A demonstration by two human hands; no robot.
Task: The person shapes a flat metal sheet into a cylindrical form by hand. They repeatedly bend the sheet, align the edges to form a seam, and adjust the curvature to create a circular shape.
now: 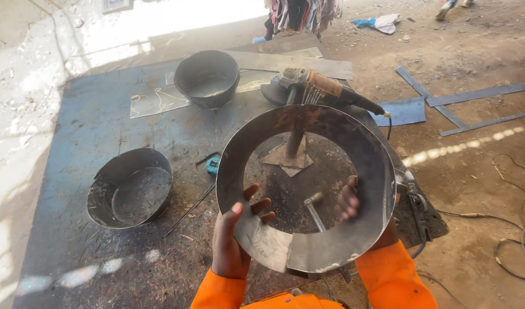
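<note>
I hold a wide dark sheet-metal ring (pixel 365 166), a cone-shaped band with an open middle, tilted up above the steel work table (pixel 102 120). My left hand (pixel 233 240) grips its lower left rim, thumb on the outside, fingers curled inside. My right hand (pixel 349 200) holds the lower right rim, fingers showing through the opening. Both arms wear orange sleeves. Through the ring's opening I see a short upright metal post on a small plate (pixel 291 151).
An angle grinder (pixel 317 88) lies at the table's far side, cable trailing right. Two round black metal pans stand on the table: one far (pixel 207 78), one at the left (pixel 131 189). A thin rod (pixel 188 210), flat metal strips (pixel 445 100) and cables (pixel 520 246) lie about on the dirt.
</note>
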